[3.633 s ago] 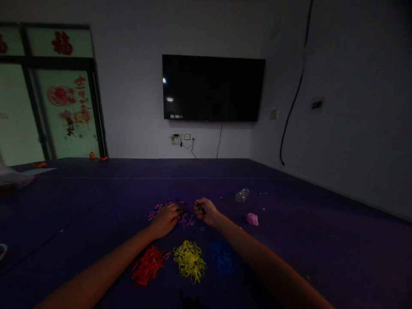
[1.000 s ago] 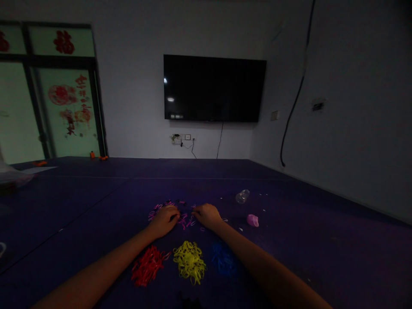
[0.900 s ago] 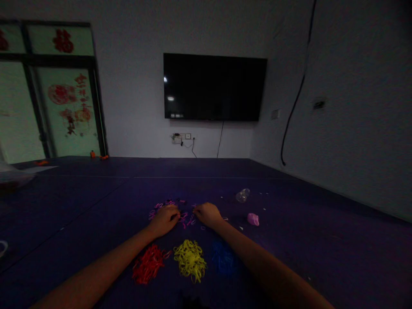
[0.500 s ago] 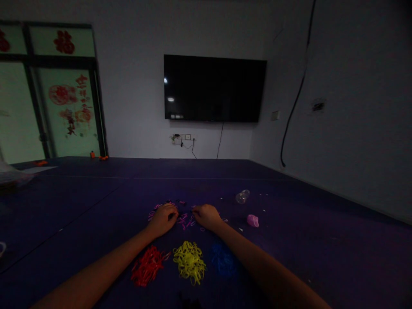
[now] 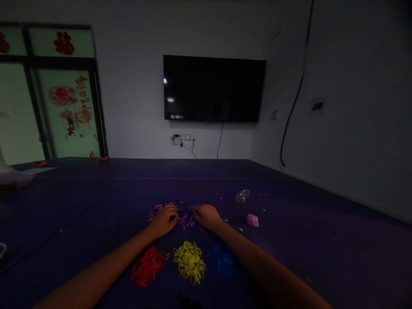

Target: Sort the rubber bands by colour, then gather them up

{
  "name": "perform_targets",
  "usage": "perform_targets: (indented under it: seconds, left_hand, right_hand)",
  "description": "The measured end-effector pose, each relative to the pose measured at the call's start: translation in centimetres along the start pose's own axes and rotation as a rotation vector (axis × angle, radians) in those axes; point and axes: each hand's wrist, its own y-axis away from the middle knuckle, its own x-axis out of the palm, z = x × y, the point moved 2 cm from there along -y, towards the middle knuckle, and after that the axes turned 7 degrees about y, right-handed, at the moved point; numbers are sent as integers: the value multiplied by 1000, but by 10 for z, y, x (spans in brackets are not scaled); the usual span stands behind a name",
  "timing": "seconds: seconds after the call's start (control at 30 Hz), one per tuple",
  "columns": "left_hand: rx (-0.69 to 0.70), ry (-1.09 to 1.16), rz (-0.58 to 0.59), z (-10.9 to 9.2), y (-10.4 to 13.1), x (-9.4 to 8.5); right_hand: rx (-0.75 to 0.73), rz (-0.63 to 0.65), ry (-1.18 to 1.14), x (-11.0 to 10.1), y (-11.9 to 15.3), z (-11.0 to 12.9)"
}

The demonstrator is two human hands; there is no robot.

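Observation:
Small pink, purple and black rubber bands (image 5: 183, 222) lie scattered on the dark purple surface, spread around and between my hands. My left hand (image 5: 165, 219) rests at the left of this scatter, its fingers curled and the thumb bent toward them. Across a small gap, my right hand (image 5: 206, 215) has its fingers pinched together over the right part of the bands. What either hand holds is too small and dark to make out. Nearer to me sit a red rubber band pile (image 5: 149, 266), a yellow rubber band pile (image 5: 189, 262) and a dim blue rubber band pile (image 5: 222, 259).
Right of my right hand lie a pink lump (image 5: 252, 220) and a clear plastic piece (image 5: 242, 196), with small white scraps about. A black clump (image 5: 189, 301) sits at the near edge. A clear bag (image 5: 13, 176) is at far left.
Both hands stay almost in place, with only slight shifts of the fingers. The piles have not moved.

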Motion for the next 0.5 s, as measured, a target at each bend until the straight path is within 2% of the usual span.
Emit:
perform_targets:
  seconds: [0.23,0.5]
  left_hand:
    - [-19,18,-23,-4,-2,-4]
    - [-15,-10,74,-5,-2,-3]
  right_hand:
    - [91,-62,-3,-9,5,2]
    - [90,-54,24,-11,4,3]
